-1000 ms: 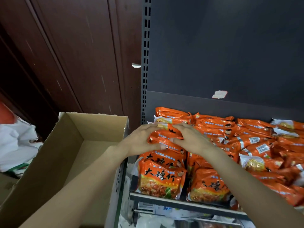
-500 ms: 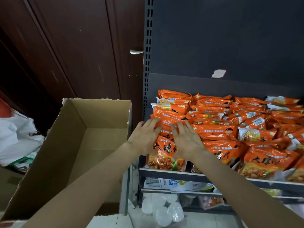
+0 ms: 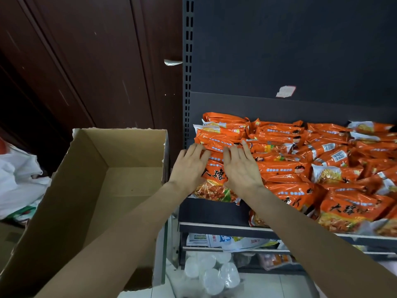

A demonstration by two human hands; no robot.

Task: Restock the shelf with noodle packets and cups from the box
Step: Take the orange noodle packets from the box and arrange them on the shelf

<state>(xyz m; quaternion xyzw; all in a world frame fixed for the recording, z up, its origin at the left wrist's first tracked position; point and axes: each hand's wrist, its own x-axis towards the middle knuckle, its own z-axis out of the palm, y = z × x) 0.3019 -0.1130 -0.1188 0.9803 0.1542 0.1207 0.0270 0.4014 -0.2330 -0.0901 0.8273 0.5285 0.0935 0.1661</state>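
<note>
At the shelf's (image 3: pixel 225 227) left end, we press our left hand (image 3: pixel 189 168) and right hand (image 3: pixel 241 171), fingers spread flat, on orange noodle packets (image 3: pixel 217 138) stacked with long axes running left-right. The open box (image 3: pixel 120 160) stands just left; bare shelf front lies nearer.

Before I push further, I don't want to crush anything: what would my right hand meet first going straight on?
Your right hand points up the row, so probably the noodle packets stacked at the back, then the shelf's back panel.

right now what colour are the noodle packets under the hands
Orange noodle packets, with black lettering; head view.
</note>
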